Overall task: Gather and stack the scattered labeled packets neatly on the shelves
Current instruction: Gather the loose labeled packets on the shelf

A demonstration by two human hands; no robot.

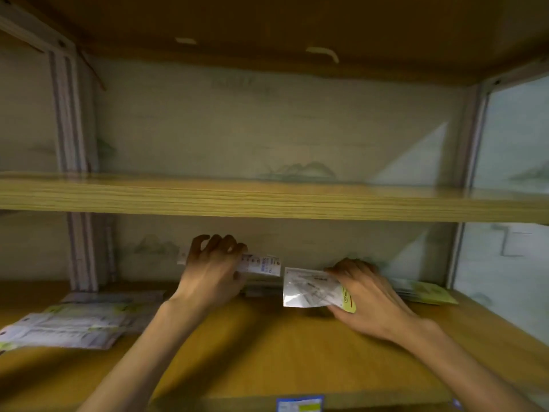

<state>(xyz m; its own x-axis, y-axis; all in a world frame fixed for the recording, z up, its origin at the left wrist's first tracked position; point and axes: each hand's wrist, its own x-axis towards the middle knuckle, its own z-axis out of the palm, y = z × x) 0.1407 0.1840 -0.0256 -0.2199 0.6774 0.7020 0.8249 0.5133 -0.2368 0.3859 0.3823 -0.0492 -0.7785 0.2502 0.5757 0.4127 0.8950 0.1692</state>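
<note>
Both hands reach deep into the lower wooden shelf [267, 352]. My left hand [211, 269] grips a white labeled packet [263, 264] near the back wall, holding it off the board. My right hand [365, 295] holds a clear packet with a white label and a yellow edge [312, 288], just right of the first one. More packets lie flat beneath and behind the hands [261, 289]. A loose spread of white and green packets [80, 322] sits at the left of the shelf. A few green-edged packets [424, 291] lie at the back right.
An upper wooden shelf [267, 200] crosses the view above the hands, with nothing seen on it. Metal uprights [81, 251] stand at the left and right [456, 254]. A blue and green label [300, 404] is stuck on the shelf's front edge.
</note>
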